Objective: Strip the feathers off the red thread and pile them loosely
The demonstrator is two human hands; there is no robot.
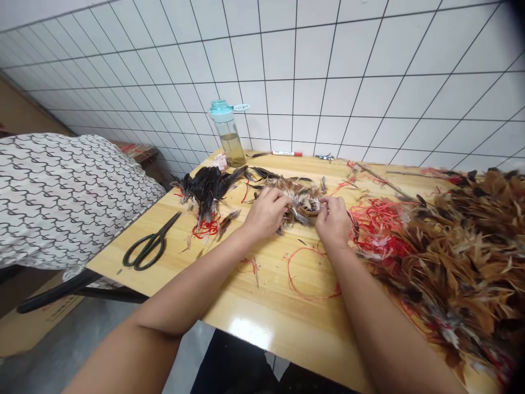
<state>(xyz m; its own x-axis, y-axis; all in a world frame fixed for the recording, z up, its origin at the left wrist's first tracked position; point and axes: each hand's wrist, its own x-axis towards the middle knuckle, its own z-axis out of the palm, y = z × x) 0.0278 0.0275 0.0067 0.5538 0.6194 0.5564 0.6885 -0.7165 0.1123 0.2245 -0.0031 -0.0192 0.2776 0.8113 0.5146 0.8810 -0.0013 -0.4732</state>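
A loose pile of brown, white and dark feathers [302, 198] lies on the wooden table between my two hands. My left hand [268, 210] is at the pile's left side, its fingers bent together and closed on feathers. On the other side, my right hand [334, 219] is closed in a pinch at the pile's edge; its fingertips are partly hidden among the feathers. Further left lies a bunch of black feathers [207, 189] with red string [207, 227] at its lower end. Black-handled scissors [150, 245] rest near the table's left edge.
A large heap of brown feathers [463, 235] covers the table's right side, beside tangled red string [379, 227]. Against the tiled wall stand a bottle [232, 142] and a lying marker [287, 154]. A thin stick [385, 181] lies behind the string. Patterned cloth [69, 197] is at left.
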